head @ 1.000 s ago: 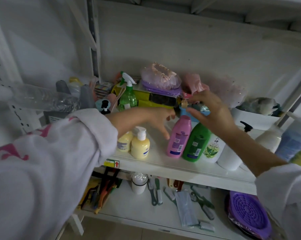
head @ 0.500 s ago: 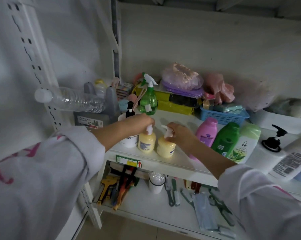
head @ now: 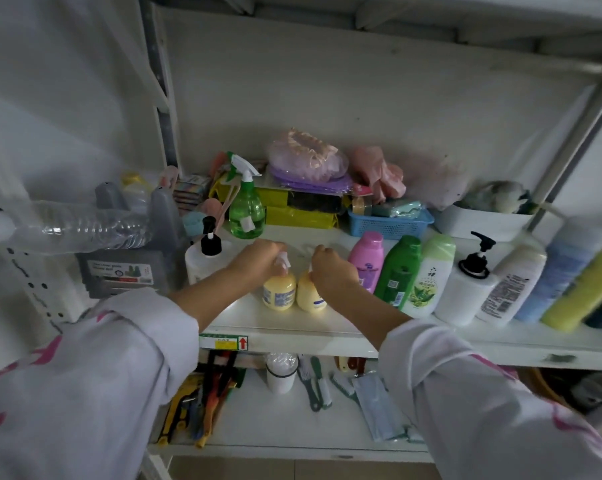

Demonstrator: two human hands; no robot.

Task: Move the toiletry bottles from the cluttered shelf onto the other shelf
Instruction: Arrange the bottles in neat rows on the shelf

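Note:
Two small yellow pump bottles stand side by side near the front of the cluttered shelf [head: 285,329]. My left hand [head: 258,259] is closed over the pump of the left yellow bottle [head: 279,294]. My right hand [head: 330,270] is closed over the pump of the right yellow bottle [head: 310,296]. To their right stand a pink bottle [head: 367,259], a green bottle [head: 398,271], a pale green bottle [head: 427,278], a white pump bottle [head: 464,289] and further bottles. A white pump bottle with a black head [head: 204,252] stands to the left.
A green spray bottle [head: 246,211], a blue basket [head: 389,225], yellow boxes and pink shower caps crowd the back of the shelf. A clear plastic bottle [head: 81,225] lies at the left. The lower shelf [head: 275,424] holds tools, brushes, a white cup and a face mask.
Both hands came down from the blue basket at the back to the two yellow pump bottles at the front and closed on their pumps. The camera view shifted left, then right.

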